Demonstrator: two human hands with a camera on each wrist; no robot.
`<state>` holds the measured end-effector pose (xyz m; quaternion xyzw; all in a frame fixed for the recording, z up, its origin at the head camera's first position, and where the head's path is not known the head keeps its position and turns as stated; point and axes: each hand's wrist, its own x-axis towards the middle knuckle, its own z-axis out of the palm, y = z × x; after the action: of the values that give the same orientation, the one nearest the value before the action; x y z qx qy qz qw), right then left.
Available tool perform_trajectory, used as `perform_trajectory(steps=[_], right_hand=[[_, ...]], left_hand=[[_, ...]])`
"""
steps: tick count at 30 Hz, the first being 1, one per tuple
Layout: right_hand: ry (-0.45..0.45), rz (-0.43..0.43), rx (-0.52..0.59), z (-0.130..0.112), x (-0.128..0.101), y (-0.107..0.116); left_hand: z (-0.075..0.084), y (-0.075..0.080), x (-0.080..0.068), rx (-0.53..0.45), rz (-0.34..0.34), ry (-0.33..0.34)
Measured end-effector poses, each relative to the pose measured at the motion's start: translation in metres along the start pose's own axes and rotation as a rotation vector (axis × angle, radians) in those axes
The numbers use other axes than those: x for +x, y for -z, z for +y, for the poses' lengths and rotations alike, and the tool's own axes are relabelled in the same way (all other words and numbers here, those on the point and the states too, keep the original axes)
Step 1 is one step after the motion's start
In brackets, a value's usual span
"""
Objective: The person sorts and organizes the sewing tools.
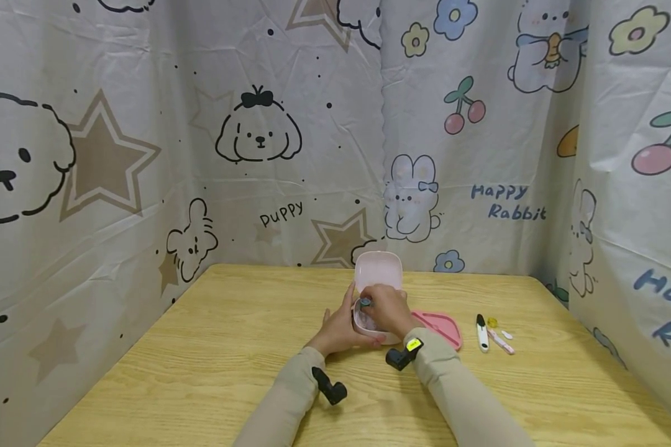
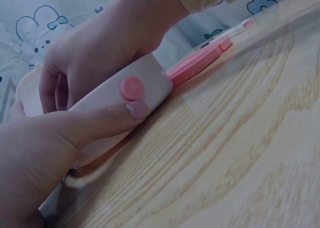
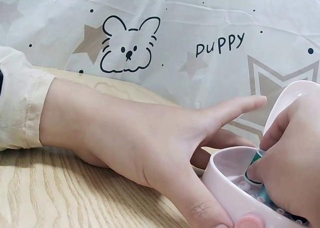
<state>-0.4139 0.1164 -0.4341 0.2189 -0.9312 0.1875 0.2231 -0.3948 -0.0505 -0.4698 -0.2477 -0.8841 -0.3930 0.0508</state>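
A pale pink box [image 1: 390, 338] stands on the table with its lid [image 1: 379, 268] raised at the back. My left hand [image 1: 338, 329] grips the box from its left side, thumb [image 2: 112, 119] along the front wall just below a round pink button [image 2: 131, 88]. Over the opening, my right hand [image 1: 388, 305] pinches a small green-and-white spool [image 3: 255, 170], which looks like thread. Small clear pegs and another teal spool [image 3: 265, 193] show inside the box. The right hand hides much of the interior.
Right of the box lies a pink compartmented tray [image 1: 447, 326]. Farther right are a black-and-white slim tool [image 1: 483, 332], a small yellow round item [image 1: 492, 322], a pink stick-shaped tool [image 1: 502, 343] and a small white piece [image 1: 506, 334]. Printed curtains surround the wooden table [image 1: 201, 372].
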Motion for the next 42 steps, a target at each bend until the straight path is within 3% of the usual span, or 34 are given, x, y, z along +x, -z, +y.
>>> perform_trajectory(steps=[13, 42], right_hand=[[-0.028, -0.048, -0.043, -0.0024, 0.0022, 0.0004], [-0.011, -0.033, -0.123, -0.005, -0.0007, 0.0002]], left_hand=[[-0.0002, 0.0001, 0.0, 0.012, 0.009, 0.001], [-0.0055, -0.0008, 0.003, 0.006, 0.001, 0.004]])
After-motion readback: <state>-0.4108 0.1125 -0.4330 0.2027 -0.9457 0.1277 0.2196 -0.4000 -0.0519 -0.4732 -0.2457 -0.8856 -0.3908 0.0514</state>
